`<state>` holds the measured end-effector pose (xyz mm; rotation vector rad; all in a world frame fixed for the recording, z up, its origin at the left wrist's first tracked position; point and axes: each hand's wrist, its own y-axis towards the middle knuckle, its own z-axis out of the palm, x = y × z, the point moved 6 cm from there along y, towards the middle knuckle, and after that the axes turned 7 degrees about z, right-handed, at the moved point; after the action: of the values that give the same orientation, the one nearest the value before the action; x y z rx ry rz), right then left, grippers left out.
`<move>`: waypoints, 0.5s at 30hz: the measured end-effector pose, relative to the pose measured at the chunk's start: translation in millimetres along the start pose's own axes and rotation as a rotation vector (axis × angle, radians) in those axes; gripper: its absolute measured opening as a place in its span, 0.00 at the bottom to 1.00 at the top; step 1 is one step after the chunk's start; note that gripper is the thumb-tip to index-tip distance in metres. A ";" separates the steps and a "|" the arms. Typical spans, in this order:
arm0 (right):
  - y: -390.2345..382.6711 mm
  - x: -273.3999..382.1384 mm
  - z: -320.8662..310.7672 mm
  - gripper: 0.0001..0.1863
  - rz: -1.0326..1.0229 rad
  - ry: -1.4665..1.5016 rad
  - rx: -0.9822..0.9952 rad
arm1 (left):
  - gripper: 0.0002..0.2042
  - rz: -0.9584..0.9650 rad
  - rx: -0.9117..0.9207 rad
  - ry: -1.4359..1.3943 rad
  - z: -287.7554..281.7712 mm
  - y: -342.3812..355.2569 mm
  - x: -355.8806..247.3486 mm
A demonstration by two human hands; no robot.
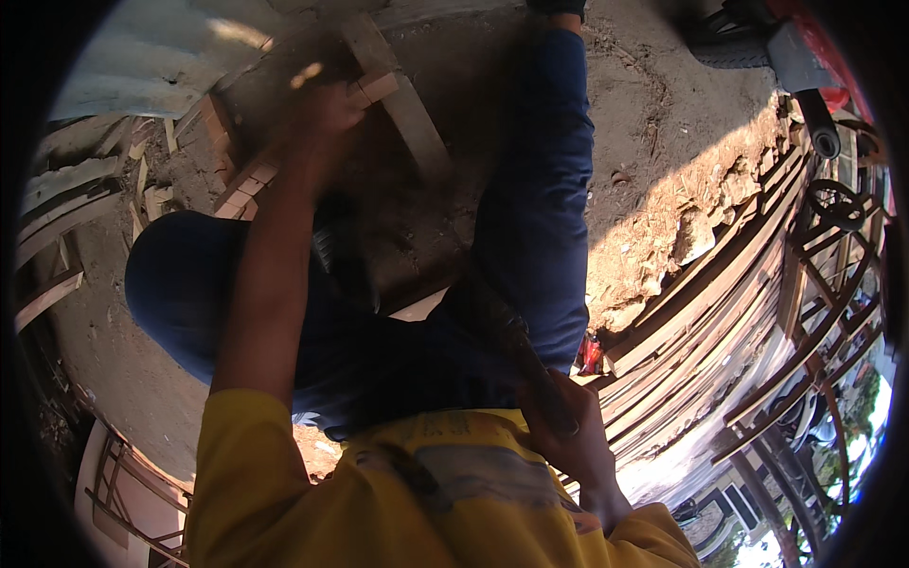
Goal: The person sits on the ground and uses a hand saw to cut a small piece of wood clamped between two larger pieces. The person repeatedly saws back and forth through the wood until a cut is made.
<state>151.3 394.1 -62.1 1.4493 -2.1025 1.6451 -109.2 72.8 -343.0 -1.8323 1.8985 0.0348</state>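
Note:
My left hand (331, 106) reaches forward to the far left and is blurred. It looks closed around a notched wooden strip (377, 88), whose end sticks out past the fingers over a flat board (409, 114) on the ground. Close to my body, my right hand (576, 431) is wrapped round the dark handle of a tool (544, 383). The tool points up and away between my legs. Its far part is lost in shadow against my dark blue trousers, so its kind cannot be made out.
Sawn wood pieces (248, 189) lie beside my left forearm. Long planks (701, 312) are stacked on the right, near a small red object (591, 355). A metal frame with a wheel (835, 204) stands far right. Scrap wood (71, 204) lies left, by pale sheeting (161, 57).

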 end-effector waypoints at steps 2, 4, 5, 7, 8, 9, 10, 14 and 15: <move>12.4 -6.8 4.5 0.07 0.008 0.030 0.008 | 0.21 -0.038 -0.020 0.070 -17.9 -22.2 3.9; 29.9 -2.8 4.5 0.07 -0.021 0.058 -0.089 | 0.20 -0.087 -0.075 0.049 -41.2 -36.4 -20.9; 33.1 -2.2 3.5 0.07 -0.040 0.054 -0.078 | 0.20 -0.101 -0.087 0.018 -46.8 -41.3 -20.7; 24.1 -11.4 -2.1 0.08 -0.019 0.061 -0.065 | 0.19 -0.096 -0.107 -0.060 -47.4 -42.2 -18.9; 19.5 -17.5 -5.0 0.09 0.016 0.068 -0.041 | 0.19 -0.101 -0.112 -0.047 -44.9 -44.2 -12.2; 14.5 -25.4 -9.2 0.09 0.053 0.082 -0.036 | 0.19 -0.084 -0.119 -0.033 -39.3 -37.7 -12.3; 12.5 -36.8 -13.4 0.09 0.065 0.081 -0.030 | 0.19 -0.077 -0.124 -0.020 -39.3 -35.9 -12.3; 10.3 -9.9 -34.6 0.10 -0.089 -0.014 -0.081 | 0.18 -0.077 -0.100 -0.060 -31.7 -23.4 -10.0; 9.9 3.6 -38.2 0.11 -0.161 -0.059 -0.102 | 0.18 -0.052 -0.147 -0.080 -19.7 -22.5 3.6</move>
<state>125.4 422.0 -51.2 1.6056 -2.0074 1.4340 -94.4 60.4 -320.0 -1.9454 1.8355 0.2319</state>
